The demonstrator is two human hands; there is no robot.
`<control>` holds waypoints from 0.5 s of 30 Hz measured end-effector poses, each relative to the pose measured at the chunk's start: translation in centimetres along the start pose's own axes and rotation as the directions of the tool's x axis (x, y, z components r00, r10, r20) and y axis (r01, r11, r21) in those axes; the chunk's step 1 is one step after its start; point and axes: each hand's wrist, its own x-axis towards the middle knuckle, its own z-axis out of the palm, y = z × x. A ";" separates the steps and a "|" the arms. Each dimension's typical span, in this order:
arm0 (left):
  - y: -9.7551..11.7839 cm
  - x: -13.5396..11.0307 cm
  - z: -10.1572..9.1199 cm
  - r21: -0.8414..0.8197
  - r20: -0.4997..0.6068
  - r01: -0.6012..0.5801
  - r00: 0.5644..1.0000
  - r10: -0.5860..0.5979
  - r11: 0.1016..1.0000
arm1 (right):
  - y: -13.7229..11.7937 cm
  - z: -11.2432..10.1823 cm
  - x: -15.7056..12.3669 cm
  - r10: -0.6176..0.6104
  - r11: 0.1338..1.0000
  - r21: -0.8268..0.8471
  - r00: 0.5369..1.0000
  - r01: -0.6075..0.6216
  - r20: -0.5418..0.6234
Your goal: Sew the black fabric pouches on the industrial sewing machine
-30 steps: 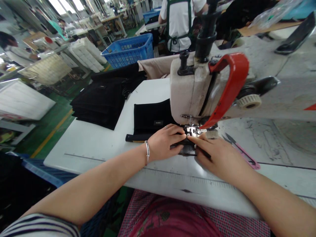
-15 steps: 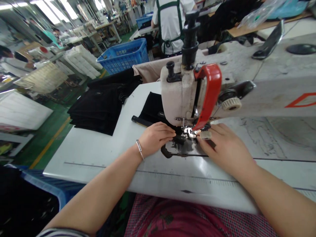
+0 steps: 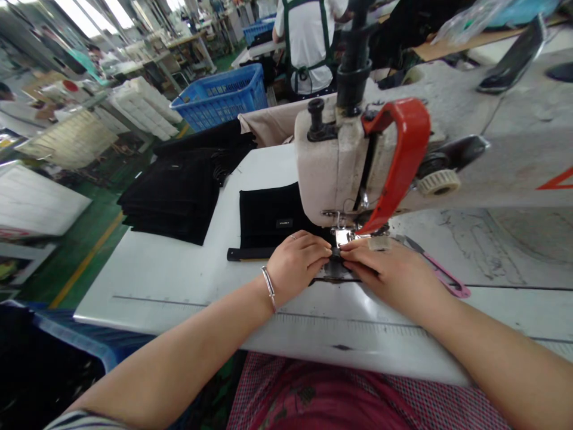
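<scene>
- While both hands work at the needle area of the sewing machine, the left hand (image 3: pixel 298 266) lies with its fingers curled closed over the black material, just beside the machine's foot.
- The right hand (image 3: pixel 387 269) comes in from the right side, with its fingers extended and closed down on the same material; the fingertips of both hands nearly meet. Whether this is a firm pinch or flat pressure cannot be determined.
- A rectangular black fabric panel (image 3: pixel 273 221), bearing a small dark label (image 3: pixel 284 223), lies flat near the middle of the white tabletop (image 3: pixel 179 280), behind the left hand.
- A narrow black band (image 3: pixel 250 254) runs along the panel's near edge, passes under the left hand and reaches the hands at the foot.
- A cream-coloured industrial sewing machine head (image 3: pixel 331 161), fitted with a curved red guard (image 3: pixel 400 158), stands over the right part of the tabletop.
- Its metal presser foot (image 3: pixel 341 236) sits directly beyond the meeting point of the hands.
- A stack of folded black fabric pieces (image 3: pixel 172 197) lies near the far left edge of the tabletop, well apart from the hands.
- Pink-handled thread snips (image 3: pixel 441 278) lie on the worn grey surface just right of the right hand.
- A silver bangle (image 3: pixel 268 288) encircles the left wrist.
- A blue plastic crate (image 3: pixel 219 95) stands on the floor beyond the tabletop's far edge.
- A co-worker in a white shirt and green apron (image 3: pixel 307 48) stands farther back, facing away.
</scene>
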 end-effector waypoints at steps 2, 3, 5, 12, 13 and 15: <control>-0.1 0.1 0.1 -0.003 -0.011 -0.016 1.000 0.016 1.000 | 0.0 0.1 -0.1 -0.018 1.000 0.002 1.000 0.018 -0.003; -0.1 0.1 0.1 -0.004 -0.011 -0.027 1.000 0.027 1.000 | 0.0 0.1 -0.2 -0.028 1.000 0.005 1.000 0.028 -0.002; -0.1 0.2 0.2 -0.009 -0.007 -0.037 0.999 0.037 0.999 | 0.0 0.2 -0.2 -0.044 0.999 0.023 0.999 0.044 0.007; -0.5 0.6 0.4 -0.002 -0.034 -0.001 0.999 0.001 1.000 | 0.0 0.4 -0.1 0.006 1.000 -0.006 1.000 -0.006 -0.013; -0.6 0.8 0.4 0.006 -0.042 0.003 0.999 -0.003 1.000 | 0.0 0.5 -0.1 0.016 1.000 -0.023 1.000 -0.016 -0.010; -0.8 1.0 0.5 0.024 -0.058 -0.005 0.998 0.007 1.000 | 0.1 0.5 -0.1 0.030 0.999 -0.044 1.000 -0.031 -0.008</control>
